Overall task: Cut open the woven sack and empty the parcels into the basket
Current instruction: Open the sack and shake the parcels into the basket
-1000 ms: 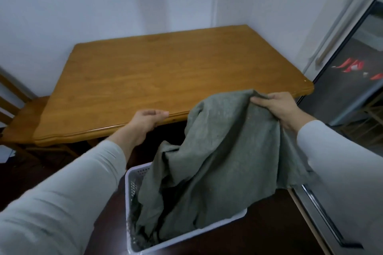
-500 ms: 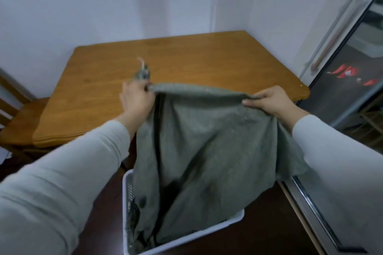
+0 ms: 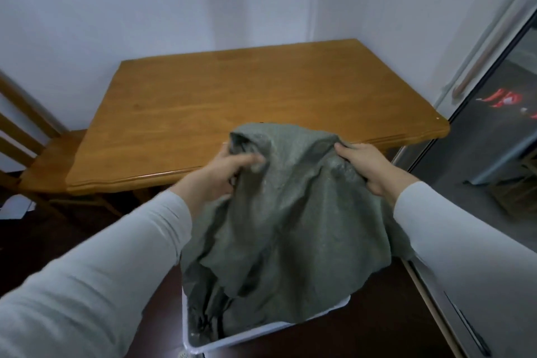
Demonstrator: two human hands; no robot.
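Grey-green woven sack [image 3: 290, 212], limp and crumpled, bunched at the top, lower end hanging into white basket [image 3: 261, 336] on dark floor.

Both hands, L [image 3: 225, 170] & R [image 3: 367, 164], grip sack [image 3: 287, 212] over basket [image 3: 261, 338].

A wooden table [image 3: 247, 113] stands in the corner, its far and right edges close against plain white walls [image 3: 116, 3]. Its top is bare, with an even, dull sheen. A wooden chair [image 3: 43, 160] sits at the table's left end, seat drawn near the edge. The floor [image 3: 52, 238] is dark brown. At right, a dark-framed glass door [image 3: 494, 136] shows a dim area beyond, with red shapes visible through it. Lighting is soft and diffuse.
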